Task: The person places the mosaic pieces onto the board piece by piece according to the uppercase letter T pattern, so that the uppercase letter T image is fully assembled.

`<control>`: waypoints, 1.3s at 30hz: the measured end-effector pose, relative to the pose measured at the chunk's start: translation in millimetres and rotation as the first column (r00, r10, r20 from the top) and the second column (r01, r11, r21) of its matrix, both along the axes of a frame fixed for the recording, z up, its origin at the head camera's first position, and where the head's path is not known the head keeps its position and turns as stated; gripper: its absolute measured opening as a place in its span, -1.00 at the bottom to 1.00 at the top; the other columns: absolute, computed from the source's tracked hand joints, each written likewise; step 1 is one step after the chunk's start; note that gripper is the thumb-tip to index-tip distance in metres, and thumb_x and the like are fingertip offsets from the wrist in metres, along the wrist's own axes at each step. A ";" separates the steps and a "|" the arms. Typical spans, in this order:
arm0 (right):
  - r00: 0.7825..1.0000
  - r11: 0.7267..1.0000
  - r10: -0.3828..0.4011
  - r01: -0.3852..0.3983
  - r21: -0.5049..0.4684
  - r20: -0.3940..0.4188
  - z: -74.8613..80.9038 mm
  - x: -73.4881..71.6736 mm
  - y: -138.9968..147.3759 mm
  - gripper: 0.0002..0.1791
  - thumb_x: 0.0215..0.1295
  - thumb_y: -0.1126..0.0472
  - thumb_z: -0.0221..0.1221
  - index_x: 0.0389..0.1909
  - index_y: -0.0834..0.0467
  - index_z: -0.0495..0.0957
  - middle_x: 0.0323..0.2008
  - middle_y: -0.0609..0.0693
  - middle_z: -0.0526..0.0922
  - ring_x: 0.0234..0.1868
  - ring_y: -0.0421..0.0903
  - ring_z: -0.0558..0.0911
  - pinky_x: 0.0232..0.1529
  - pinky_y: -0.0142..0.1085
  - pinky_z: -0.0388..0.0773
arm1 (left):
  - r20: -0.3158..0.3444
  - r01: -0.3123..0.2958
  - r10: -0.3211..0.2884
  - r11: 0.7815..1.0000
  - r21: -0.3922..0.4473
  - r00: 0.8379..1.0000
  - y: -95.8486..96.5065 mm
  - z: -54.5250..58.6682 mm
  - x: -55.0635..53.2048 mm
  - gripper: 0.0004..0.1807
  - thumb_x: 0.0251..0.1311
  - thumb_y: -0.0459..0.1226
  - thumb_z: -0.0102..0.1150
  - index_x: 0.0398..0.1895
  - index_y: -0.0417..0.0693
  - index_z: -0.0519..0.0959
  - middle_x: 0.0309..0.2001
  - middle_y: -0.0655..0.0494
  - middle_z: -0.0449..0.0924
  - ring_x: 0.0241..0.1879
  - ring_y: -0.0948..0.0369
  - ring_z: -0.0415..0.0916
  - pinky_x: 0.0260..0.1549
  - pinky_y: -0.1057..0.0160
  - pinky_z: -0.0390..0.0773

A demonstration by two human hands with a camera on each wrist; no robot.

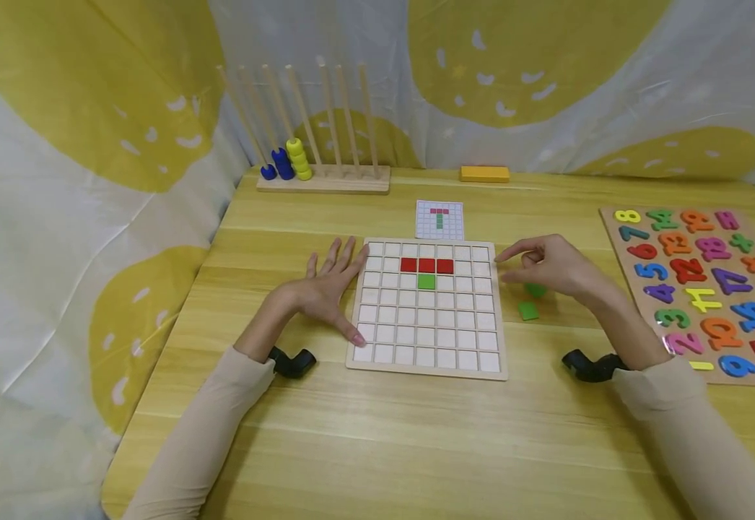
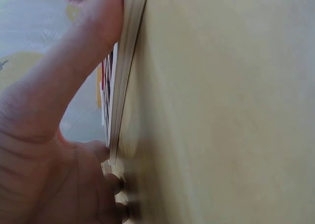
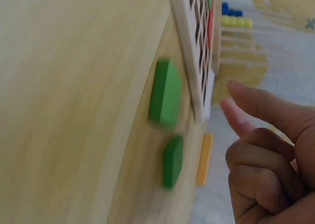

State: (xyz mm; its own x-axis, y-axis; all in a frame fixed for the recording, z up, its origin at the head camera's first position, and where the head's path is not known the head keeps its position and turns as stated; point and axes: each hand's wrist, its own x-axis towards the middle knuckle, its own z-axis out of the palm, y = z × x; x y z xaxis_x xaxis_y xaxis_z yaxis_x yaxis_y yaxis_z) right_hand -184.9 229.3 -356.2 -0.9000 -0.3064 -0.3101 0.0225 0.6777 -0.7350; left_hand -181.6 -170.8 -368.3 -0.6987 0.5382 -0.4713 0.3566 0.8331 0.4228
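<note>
L hand (image 1: pixel 325 292) is spread wide along L side of wooden grid board (image 1: pixel 426 337), thumb at near L corner, index at far L corner. Board lies flat on table (image 1: pixel 416 448), approx. mid-view. R hand (image 1: pixel 549 269) hangs just beside board's R edge, empty, thumb + index apart w/ narrow gap, other fingers curled in. 2 loose green tiles (image 1: pixel 529 310) lie on table R of board, nr R hand; 1 partly hidden by it in head view. In grid: 3 red tiles (image 1: pixel 426 266) in a row, 1 green tile (image 1: pixel 426 282) directly below middle one. Pattern card (image 1: pixel 452 230) w/ red/green T sits at board's far edge. Behind: peg abacus (image 1: pixel 325 182) L, orange block (image 1: pixel 484 174) R. Number puzzle (image 1: pixel 709 296) far R.
</note>
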 end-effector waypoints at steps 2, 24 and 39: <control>1.000 1.000 0.010 -0.010 0.010 0.022 -2.3 2.0 14.9 -0.56 0.35 0.11 0.38 0.18 0.18 0.64 -0.63 -0.14 0.14 -0.59 -0.20 0.16 -0.45 -0.28 0.22 | 0.001 -0.003 0.003 1.000 -0.001 1.000 -1.3 0.3 0.7 0.75 -0.25 0.26 0.65 0.65 0.07 -0.60 0.61 -0.09 -0.87 0.59 -0.12 -0.91 0.47 -0.40 -0.68; 0.984 0.998 -0.031 0.023 0.050 0.176 -11.0 7.2 53.6 -0.45 0.25 0.18 0.45 0.20 0.31 0.53 -0.61 -0.17 0.23 -0.55 -0.22 0.27 -0.45 -0.27 0.18 | 0.002 0.002 -0.002 1.000 0.000 1.000 -0.6 -0.7 -0.2 0.74 -0.24 0.27 0.64 0.65 0.09 -0.60 0.61 -0.08 -0.88 0.59 -0.11 -0.92 0.47 -0.40 -0.69; 0.987 0.996 -0.070 0.060 0.072 0.142 -12.0 12.6 56.3 -0.44 0.22 0.08 0.48 0.11 0.29 0.54 -0.63 -0.18 0.29 -0.59 -0.22 0.27 -0.43 -0.22 0.21 | 0.006 -0.004 0.004 1.000 -0.003 1.000 0.1 0.8 0.4 0.74 -0.25 0.26 0.66 0.65 0.08 -0.59 0.61 -0.08 -0.88 0.59 -0.11 -0.92 0.47 -0.39 -0.69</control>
State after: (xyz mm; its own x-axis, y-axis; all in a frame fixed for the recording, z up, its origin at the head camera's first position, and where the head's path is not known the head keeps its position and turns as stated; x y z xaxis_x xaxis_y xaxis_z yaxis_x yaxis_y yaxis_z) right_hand -172.3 285.7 -368.3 -0.8618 -0.2228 -0.4557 0.1702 0.7193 -0.6735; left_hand -181.2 -170.7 -367.5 -0.6980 0.5339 -0.4772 0.3503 0.8358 0.4227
